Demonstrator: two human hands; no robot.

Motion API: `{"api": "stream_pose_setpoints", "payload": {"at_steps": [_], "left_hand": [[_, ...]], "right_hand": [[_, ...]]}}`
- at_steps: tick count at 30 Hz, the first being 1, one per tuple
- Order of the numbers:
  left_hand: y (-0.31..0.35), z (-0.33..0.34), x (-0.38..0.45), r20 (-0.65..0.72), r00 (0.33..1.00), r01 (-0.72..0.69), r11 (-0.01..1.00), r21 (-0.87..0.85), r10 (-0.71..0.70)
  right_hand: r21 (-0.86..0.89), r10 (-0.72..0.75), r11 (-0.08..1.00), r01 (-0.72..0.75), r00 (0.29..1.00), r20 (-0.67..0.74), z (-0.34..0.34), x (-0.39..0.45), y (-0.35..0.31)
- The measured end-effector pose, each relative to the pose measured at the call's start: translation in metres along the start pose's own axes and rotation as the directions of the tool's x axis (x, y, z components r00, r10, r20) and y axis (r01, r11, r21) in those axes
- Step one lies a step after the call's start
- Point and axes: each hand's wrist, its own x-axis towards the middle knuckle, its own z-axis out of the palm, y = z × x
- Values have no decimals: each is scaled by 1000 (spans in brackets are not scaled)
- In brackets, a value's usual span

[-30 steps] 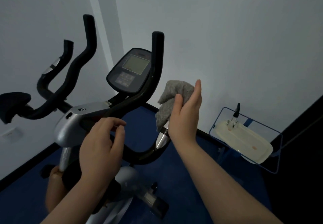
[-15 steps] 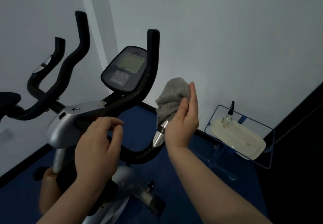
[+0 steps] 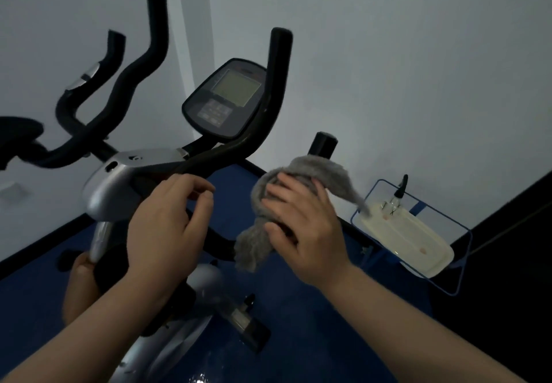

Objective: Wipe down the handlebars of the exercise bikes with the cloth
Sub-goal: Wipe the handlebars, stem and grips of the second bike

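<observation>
Left hand (image 3: 162,227) hovers by centre bar, fingers loosely curled, empty, as before. Right hand (image 3: 301,227), flat beside grip a second ago, now wraps cloth (image 3: 313,170) round right handlebar (image 3: 324,143), black tip showing above fingers. Wiping stroke under way.

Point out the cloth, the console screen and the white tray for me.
cloth (image 3: 321,170): head view, on the grey fold above the right hand's fingers.
console screen (image 3: 237,88): head view, on the middle of the pale display.
white tray (image 3: 409,241): head view, on its bare inner floor.
</observation>
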Motion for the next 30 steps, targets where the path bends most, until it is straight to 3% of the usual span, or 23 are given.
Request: {"api": "stream_pose_setpoints", "payload": {"at_steps": [3,6,9,12,15,16,19,20,21,23,25,28,30], "left_hand": [[1,-1,-1,-25,999,31,999,-14,-31],[2,-1,0,-47,998,49,998,-32,-50],[2,-1,0,-81,995,61,997,-47,-65],[3,-1,-1,-101,993,57,998,-40,-60],[6,-1,0,-89,994,58,998,-27,-60],[7,-1,1,-93,993,65,997,-32,-68],[7,-1,0,-129,987,91,995,-31,-94],[6,-1,-1,-142,985,100,995,-25,-102],[6,-1,-1,-149,983,104,994,-19,-105],[7,-2,-1,-150,983,104,995,-13,-105],[7,-2,0,-151,983,97,995,-25,-100],[5,-2,0,-202,973,94,992,-80,-109],[3,-2,-1,-245,962,91,988,-122,-119]], "right_hand": [[58,-32,998,27,995,96,-20,30,14],[-85,-96,991,103,992,83,-36,44,36],[-13,-71,997,76,973,222,-25,11,17],[23,-137,990,141,893,429,-20,-6,6],[98,-272,958,268,756,596,-46,22,31],[133,-276,960,246,759,590,-54,30,36],[124,-193,980,156,898,395,-48,33,19],[98,-184,982,159,914,363,-36,32,8],[95,-201,979,178,904,378,-25,32,-3],[93,-263,963,252,809,525,-17,42,-14],[-24,-234,943,331,717,657,-24,57,1],[-189,-158,911,366,734,660,-38,57,14],[-297,-108,880,372,765,635,-20,47,-13]]}}
